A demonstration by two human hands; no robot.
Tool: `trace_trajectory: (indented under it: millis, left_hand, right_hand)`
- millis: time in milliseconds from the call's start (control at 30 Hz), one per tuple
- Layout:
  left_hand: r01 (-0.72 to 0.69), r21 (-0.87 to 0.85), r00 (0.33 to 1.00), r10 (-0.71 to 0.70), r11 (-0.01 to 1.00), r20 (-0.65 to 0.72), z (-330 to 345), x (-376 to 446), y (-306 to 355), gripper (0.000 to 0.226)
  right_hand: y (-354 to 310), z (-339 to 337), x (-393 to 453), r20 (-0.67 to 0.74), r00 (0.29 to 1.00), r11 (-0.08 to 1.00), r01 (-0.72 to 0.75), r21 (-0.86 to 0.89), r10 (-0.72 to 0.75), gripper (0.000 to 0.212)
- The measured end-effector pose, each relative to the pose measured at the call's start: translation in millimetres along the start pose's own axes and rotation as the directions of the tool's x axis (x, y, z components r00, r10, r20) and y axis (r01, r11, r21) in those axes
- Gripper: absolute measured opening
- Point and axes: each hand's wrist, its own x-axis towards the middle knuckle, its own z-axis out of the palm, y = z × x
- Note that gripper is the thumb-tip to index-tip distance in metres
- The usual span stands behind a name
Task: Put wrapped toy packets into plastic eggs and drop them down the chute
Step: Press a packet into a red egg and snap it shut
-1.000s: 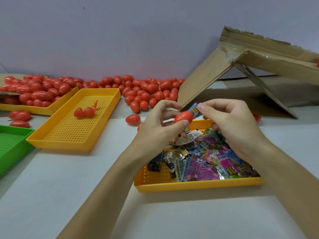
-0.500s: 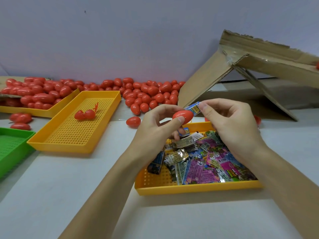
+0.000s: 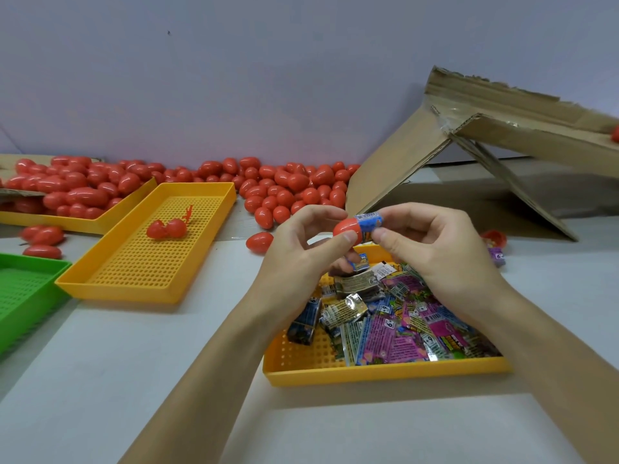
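My left hand grips a red plastic egg half between thumb and fingers, above the far end of a yellow tray full of wrapped toy packets. My right hand pinches a blue wrapped packet whose left end sits inside the egg half. Another small packet is held under the left hand's lower fingers. The cardboard chute slopes at the upper right, with a red egg at its right edge.
A heap of red eggs lies along the wall, more fill a yellow tray at the left. A second yellow tray holds an opened egg. A green tray sits at the left edge. One egg lies loose.
Both hands have stayed together above the packet tray. The blue packet now shows more clearly, sticking out of the egg half, and the camera has tilted slightly.
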Motion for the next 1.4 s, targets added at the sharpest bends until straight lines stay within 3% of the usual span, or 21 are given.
trace_trajectory:
  millis: [100,367,500,600,800,933,1400]
  left_hand:
    - [-0.003,0.046,1.0,0.004,0.999,-0.006,1.1,-0.8,1.1,0.029]
    - [-0.022,0.154,0.999,0.017,0.988,0.035,5.1,-4.4,7.8,0.026]
    - [-0.02,0.144,0.999,0.016,0.989,0.032,4.9,-5.4,8.9,0.026]
    - [-0.021,0.144,1.0,0.019,0.989,0.022,4.7,-4.8,7.1,0.027]
    - [-0.039,0.18,0.999,0.033,0.983,0.033,3.6,-3.8,5.5,0.026]
    - [-0.044,0.179,0.998,0.037,0.983,0.041,3.8,-4.4,6.9,0.025]
    - [-0.079,0.173,0.996,0.069,0.982,0.062,3.7,-4.8,7.7,0.026]
  right_hand:
    - [0.1,0.3,0.5,-0.002,0.998,0.992,-0.058,0.113,0.059,0.016]
    - [5.7,0.9,0.8,-0.083,0.995,0.996,-0.057,0.075,0.063,0.006]
    - [5.7,1.9,0.9,-0.099,0.99,0.989,-0.089,0.115,0.101,0.021]
    - [6.0,1.3,1.0,-0.067,0.989,0.985,-0.127,0.117,0.135,0.028]
    - [5.2,-0.5,1.0,0.051,0.986,0.982,-0.16,0.097,0.156,0.021]
    - [3.6,0.2,-0.1,0.056,0.99,0.991,-0.129,0.023,0.128,0.019]
    - [0.9,0.5,-1.0,0.011,0.998,0.997,-0.065,0.036,0.065,0.025]
